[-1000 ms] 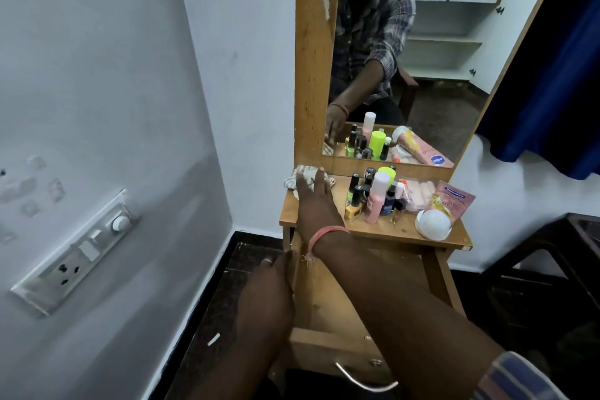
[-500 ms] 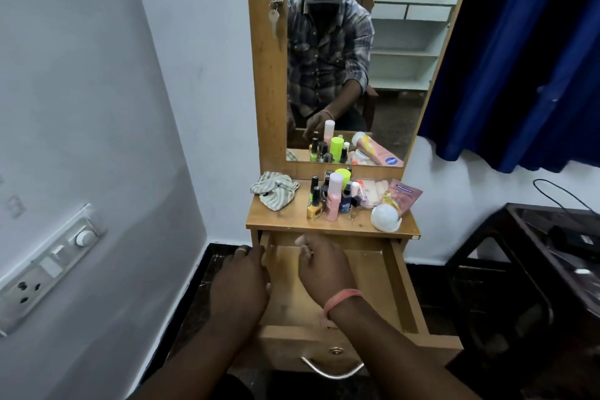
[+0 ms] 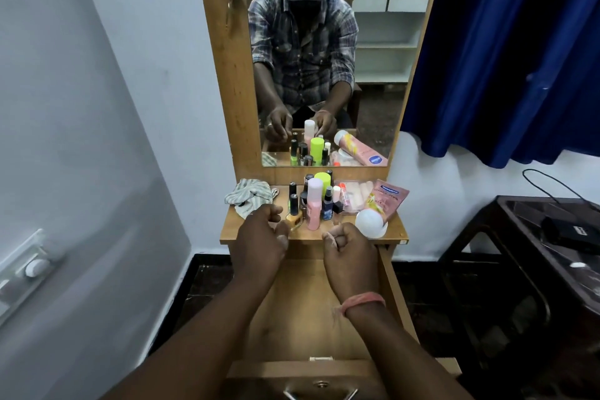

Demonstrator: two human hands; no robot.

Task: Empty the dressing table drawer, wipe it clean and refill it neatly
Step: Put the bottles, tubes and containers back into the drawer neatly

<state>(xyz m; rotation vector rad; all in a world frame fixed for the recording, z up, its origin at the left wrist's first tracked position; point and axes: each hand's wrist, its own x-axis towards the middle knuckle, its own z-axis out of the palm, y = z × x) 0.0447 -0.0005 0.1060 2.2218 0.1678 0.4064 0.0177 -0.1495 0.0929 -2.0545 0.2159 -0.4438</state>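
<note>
I saw the drawer (image 3: 311, 312) pulled out and bare, bottles (image 3: 313, 201) and cloth (image 3: 251, 193) on the surface (image 3: 393, 232) above. Left hand (image 3: 259, 237) and right hand (image 3: 350, 250) hovered curled, holding nothing. Refilling seemed next, probably starting with the yellow bottle (image 3: 293, 216).

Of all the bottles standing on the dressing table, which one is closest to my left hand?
The yellow nail polish bottle with the black cap, at the cluster's front left corner, right beside your left hand. The pink bottle and the rest stand further right or behind.
</note>
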